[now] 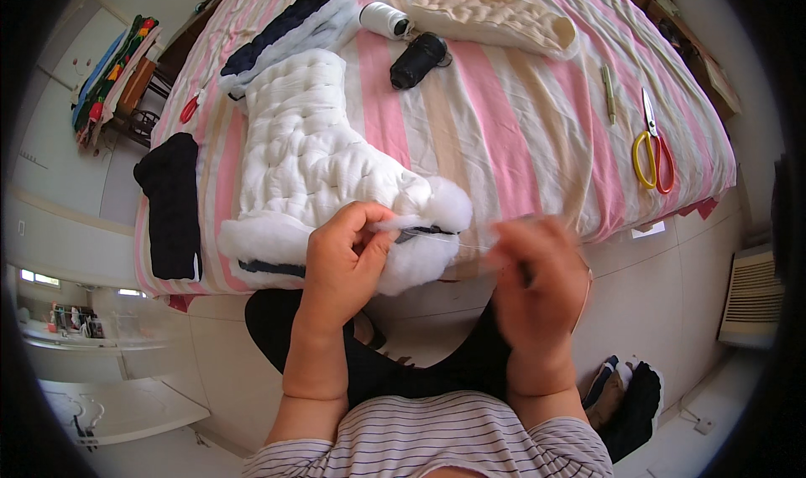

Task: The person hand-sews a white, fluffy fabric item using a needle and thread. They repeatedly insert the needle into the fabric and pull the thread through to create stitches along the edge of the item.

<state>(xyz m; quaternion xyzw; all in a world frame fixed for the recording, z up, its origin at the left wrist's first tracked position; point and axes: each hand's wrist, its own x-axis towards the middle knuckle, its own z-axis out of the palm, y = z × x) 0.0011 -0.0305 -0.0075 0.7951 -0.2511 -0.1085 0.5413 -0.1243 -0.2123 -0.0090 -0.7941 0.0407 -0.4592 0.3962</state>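
Observation:
A white quilted, boot-shaped padded piece (296, 131) lies on the bed, with fluffy white batting (419, 270) along its lower edge. Between thumb and fingers, my left hand (346, 260) pinches the batting edge beside a dark fabric strip (434, 230). White thread (463, 243) runs from that edge towards my right hand (535, 276), which is raised to the right of the piece and blurred by motion. Its fingers are curled where the thread meets them; whether a needle is there cannot be made out.
On the striped bedspread (504, 150) lie a white thread cone (381, 20), a black thread cone (419, 61), a beige quilted piece (491, 15), a navy padded piece (283, 27), a folded black piece (170, 207), scissors (653, 144), red-handled snips (190, 108) and a pen (609, 93).

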